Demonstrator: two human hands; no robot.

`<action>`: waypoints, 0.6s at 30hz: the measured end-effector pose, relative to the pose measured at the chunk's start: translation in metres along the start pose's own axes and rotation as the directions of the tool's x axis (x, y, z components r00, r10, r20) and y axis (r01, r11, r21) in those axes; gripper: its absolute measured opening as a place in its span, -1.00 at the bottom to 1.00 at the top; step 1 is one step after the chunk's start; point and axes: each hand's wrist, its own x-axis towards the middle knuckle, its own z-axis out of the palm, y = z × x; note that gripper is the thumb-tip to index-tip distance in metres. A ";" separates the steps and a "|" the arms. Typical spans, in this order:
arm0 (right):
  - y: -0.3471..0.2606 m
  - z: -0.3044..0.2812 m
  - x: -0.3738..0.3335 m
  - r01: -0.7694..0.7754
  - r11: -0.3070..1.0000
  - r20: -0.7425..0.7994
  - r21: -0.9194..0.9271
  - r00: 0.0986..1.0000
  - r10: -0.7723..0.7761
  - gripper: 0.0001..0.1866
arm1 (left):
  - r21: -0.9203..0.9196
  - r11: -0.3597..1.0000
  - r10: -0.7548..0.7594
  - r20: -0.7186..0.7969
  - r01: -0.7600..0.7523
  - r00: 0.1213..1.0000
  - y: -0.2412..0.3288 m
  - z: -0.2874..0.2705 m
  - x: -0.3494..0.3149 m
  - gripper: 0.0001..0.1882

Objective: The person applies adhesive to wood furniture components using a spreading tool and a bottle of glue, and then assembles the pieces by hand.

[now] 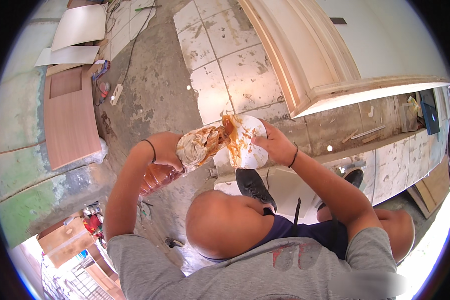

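Note:
My left hand (166, 150) is closed round a clear ribbed plastic bottle (157, 179) of reddish-brown liquid, with a crumpled pale cloth (192, 146) bunched at the same grip. Orange-brown stain soaks the cloth's right end. Whether the cloth wraps the bottle's mouth is hidden. Between thumb and fingers, my right hand (277, 146) pinches a white curved piece (246, 155), smeared with the same orange-brown stain. Its left edge meets the cloth's stained end. Both hands are in front of my knees, above the floor.
A large unfinished wooden panelled piece (315, 55) reaches in from the upper right. Stained white tiles (245, 70) cover part of the concrete floor. A wood-faced board (71, 120) leans at the left, near a cable. My black shoe (254, 185) is just below the white piece.

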 end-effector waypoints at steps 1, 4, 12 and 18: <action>-0.004 0.002 0.001 0.002 1.000 0.005 -0.004 1.000 -0.002 -0.54 | 0.008 1.000 0.012 -0.055 -0.011 0.998 -0.002 0.004 -0.001 -0.38; -0.017 0.006 0.004 0.071 0.997 -0.044 -0.018 0.996 -0.072 -0.52 | -0.015 0.999 0.040 -0.152 -0.043 0.988 -0.010 0.015 -0.003 -0.37; -0.064 0.032 -0.004 0.396 0.858 -0.133 -0.328 0.879 -0.457 -0.55 | -0.192 0.966 0.087 -0.394 -0.175 0.915 -0.017 0.046 -0.006 -0.27; -0.096 0.063 -0.018 0.575 0.771 -0.049 -0.273 0.792 -0.608 -0.58 | -0.273 0.908 0.051 -0.680 -0.317 0.732 -0.013 0.063 0.001 -0.31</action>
